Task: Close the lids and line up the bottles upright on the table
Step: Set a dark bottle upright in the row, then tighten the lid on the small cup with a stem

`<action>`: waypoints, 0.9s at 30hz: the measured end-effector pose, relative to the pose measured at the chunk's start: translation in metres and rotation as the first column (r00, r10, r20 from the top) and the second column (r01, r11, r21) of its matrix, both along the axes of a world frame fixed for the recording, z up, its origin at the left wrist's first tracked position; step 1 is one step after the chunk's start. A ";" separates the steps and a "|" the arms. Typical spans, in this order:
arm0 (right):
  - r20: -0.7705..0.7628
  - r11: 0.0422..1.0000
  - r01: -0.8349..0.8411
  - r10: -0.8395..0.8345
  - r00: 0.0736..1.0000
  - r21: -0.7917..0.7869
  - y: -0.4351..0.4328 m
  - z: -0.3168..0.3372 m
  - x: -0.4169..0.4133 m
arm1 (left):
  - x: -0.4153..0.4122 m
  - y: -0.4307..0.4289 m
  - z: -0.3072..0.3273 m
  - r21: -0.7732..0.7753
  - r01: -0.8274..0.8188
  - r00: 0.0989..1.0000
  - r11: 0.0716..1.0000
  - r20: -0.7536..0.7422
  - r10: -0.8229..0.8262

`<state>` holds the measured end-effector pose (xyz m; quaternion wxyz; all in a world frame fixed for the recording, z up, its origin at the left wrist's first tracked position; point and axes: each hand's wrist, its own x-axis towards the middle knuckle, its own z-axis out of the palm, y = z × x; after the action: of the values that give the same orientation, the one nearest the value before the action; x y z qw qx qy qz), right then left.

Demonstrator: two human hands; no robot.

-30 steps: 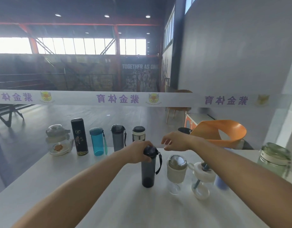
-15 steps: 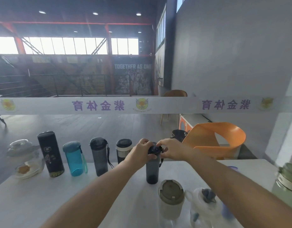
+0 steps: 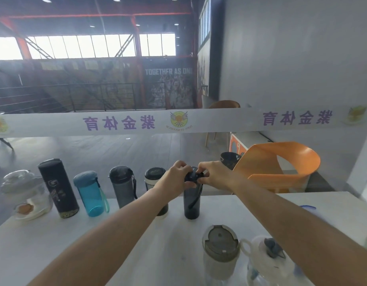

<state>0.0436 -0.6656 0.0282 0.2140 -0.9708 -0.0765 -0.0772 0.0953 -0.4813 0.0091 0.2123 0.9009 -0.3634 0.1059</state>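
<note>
A dark smoky bottle [image 3: 191, 203] stands upright at the far edge of the white table [image 3: 95, 244], its strap hanging down its side. My left hand [image 3: 176, 177] and my right hand [image 3: 213, 175] both grip its black lid from either side. To its left runs a row of upright bottles: a white one with a black lid [image 3: 154, 176], partly behind my left forearm, a grey one [image 3: 122, 186], a blue one [image 3: 91, 193] and a tall black flask [image 3: 57, 187]. A glass jar [image 3: 25, 195] ends the row.
Near me at the right stand a white tumbler with a grey lid [image 3: 220, 252] and a clear bottle with a white lid [image 3: 267, 263]. An orange chair [image 3: 281, 166] and a dark cup [image 3: 230, 159] sit beyond the table's far edge. A banner crosses behind.
The dark bottle has moved from mid-table to the far edge beside the row. My right hand has come onto its lid, joining my left hand. My view has shifted forward.
</note>
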 end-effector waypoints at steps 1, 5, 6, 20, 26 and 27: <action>-0.003 1.000 0.000 0.000 1.000 -0.002 0.001 0.001 0.000 | 0.000 0.000 0.000 0.002 -0.009 1.000 1.000 0.000 0.009; -0.022 1.000 0.002 -0.003 1.000 -0.030 0.003 0.004 0.001 | 0.002 0.002 0.002 0.023 -0.014 1.000 1.000 0.008 0.014; -0.029 0.999 0.001 -0.002 1.000 -0.041 0.003 0.004 0.000 | 0.000 0.002 0.003 0.036 -0.010 1.000 0.999 0.006 0.010; -0.143 0.991 -0.002 -0.018 0.990 -0.137 -0.010 0.043 -0.149 | -0.141 0.012 0.026 0.118 0.322 0.911 0.939 -0.309 -0.273; -0.228 0.974 -0.024 -0.029 0.973 -0.226 -0.010 0.040 -0.199 | -0.180 0.010 0.013 0.273 0.297 0.939 0.915 -0.255 -0.229; -0.226 0.971 -0.018 -0.037 0.973 -0.237 -0.011 0.039 -0.203 | -0.181 0.009 0.011 0.265 0.282 0.945 0.922 -0.246 -0.218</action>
<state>-0.1592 -0.6767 0.0675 0.1031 -0.9922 -0.0554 0.0438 -0.0856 -0.4727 0.0203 0.1238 0.8746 -0.4629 -0.0744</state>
